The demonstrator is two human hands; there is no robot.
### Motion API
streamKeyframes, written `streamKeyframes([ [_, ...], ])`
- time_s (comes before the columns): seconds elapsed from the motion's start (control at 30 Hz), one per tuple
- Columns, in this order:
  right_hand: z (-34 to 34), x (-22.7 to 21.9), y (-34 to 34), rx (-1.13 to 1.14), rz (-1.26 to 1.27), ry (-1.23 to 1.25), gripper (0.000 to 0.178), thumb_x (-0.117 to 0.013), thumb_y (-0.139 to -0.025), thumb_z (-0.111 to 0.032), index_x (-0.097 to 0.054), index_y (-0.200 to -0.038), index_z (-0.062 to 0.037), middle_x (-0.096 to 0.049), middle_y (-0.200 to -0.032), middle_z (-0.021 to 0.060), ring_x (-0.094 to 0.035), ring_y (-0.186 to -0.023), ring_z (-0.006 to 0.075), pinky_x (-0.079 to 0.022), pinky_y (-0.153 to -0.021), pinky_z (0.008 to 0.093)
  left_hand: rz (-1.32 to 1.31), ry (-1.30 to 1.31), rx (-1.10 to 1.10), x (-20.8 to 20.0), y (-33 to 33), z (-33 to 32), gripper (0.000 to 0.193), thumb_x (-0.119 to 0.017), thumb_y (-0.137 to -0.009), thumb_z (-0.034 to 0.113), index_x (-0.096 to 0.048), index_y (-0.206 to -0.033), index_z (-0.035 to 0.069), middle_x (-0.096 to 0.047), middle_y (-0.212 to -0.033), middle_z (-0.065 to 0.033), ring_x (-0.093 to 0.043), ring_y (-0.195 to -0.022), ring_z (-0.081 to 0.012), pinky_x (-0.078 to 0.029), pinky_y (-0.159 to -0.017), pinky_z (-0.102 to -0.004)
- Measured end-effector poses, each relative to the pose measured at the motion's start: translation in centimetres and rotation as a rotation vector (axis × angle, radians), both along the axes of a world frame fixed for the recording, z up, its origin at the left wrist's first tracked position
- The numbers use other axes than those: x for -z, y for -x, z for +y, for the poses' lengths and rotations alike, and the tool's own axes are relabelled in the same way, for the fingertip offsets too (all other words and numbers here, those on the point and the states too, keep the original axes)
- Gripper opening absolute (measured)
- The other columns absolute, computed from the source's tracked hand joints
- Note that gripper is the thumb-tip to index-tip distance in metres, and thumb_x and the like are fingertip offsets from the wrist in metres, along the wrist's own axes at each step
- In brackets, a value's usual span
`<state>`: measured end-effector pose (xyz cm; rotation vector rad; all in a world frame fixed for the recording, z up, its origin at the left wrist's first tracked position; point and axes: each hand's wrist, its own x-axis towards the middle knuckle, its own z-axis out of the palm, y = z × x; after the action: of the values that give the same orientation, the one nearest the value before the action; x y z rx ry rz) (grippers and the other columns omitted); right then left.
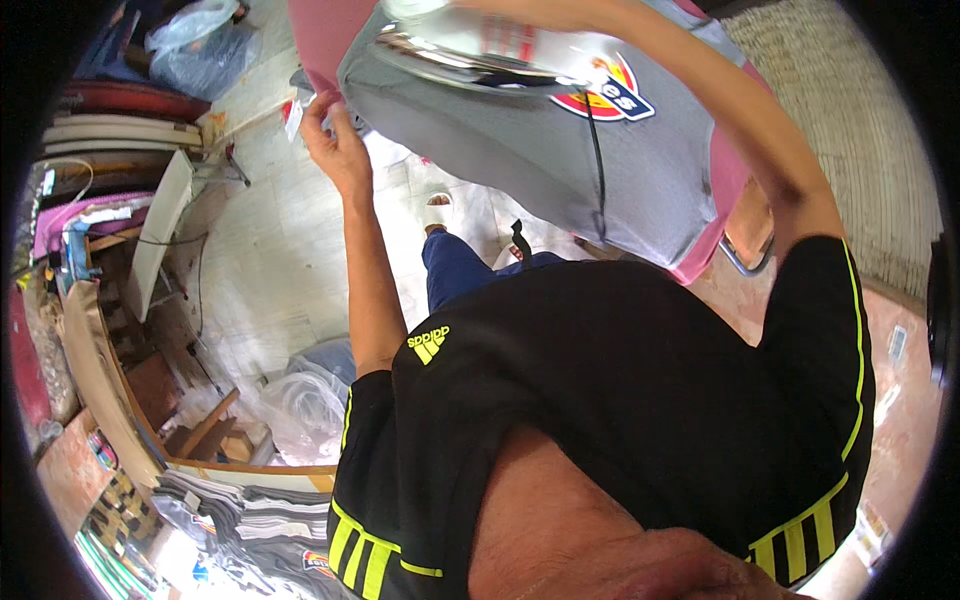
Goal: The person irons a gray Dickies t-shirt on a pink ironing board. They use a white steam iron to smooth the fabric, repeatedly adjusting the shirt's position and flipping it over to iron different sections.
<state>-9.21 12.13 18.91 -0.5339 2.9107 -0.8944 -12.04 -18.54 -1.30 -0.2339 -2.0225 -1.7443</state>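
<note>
A grey garment [660,170] with a red, yellow and blue printed emblem lies spread in front of me. Pink cloth [325,40] shows along its edges; whether it is one piece with the grey is unclear. My right hand [530,10], partly cut off by the upper edge, is closed on a shiny silver clothes iron [470,62], blurred, lying over the grey fabric. A dark cord [597,160] trails from it toward me. At the left edge, my left hand [335,140] has its fingertips pinched at the pink cloth's border.
Folded grey and dark garments [250,520] are stacked at lower left. Clear plastic bags [305,400] lie on the tiled floor [280,240]. A tilted white board [165,225] and a cluttered shelf stand left. A ribbed, beige surface [850,130] lies to the right.
</note>
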Motion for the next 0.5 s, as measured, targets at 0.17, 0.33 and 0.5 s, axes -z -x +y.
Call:
streamKeyframes([
  [0.17,7.0,-6.9,-15.7,0.444,0.119,-0.014,0.037,-0.057,-0.099,-0.037,-0.063,-0.108,-0.0008,-0.067,-0.094,0.0196,-0.067,-0.086,0.0301,-0.053,-0.075,0.0446,0.278,0.436,0.280,-3.8,-2.2,8.5,0.034,-0.067,-0.090,0.022,-0.065,-0.121,0.008,-0.063,-0.124,-0.0148,-0.056,-0.118,-0.0358,-0.040,-0.103,-0.0454],
  [0.33,11.5,-10.4,-24.8,0.873,-0.301,0.069,0.050,-0.055,-0.100,-0.051,-0.067,-0.120,-0.0067,-0.064,-0.078,0.0061,-0.061,-0.068,0.0107,-0.046,-0.059,0.0267,0.398,0.703,0.527,-3.1,-7.9,16.2,0.058,-0.068,-0.089,0.043,-0.057,-0.138,0.013,-0.046,-0.147,-0.0182,-0.035,-0.142,-0.0428,-0.028,-0.108,-0.0623],
  [0.5,16.9,-2.9,-27.2,1.023,0.003,-0.094,0.053,-0.055,-0.099,-0.051,-0.065,-0.124,-0.0046,-0.068,-0.087,0.0122,-0.065,-0.076,0.0224,-0.052,-0.070,0.0383,0.428,0.847,0.712,-4.6,-9.4,19.8,0.068,-0.068,-0.089,0.046,-0.049,-0.146,0.014,-0.037,-0.154,-0.0191,-0.030,-0.145,-0.0458,-0.024,-0.111,-0.0642],
])
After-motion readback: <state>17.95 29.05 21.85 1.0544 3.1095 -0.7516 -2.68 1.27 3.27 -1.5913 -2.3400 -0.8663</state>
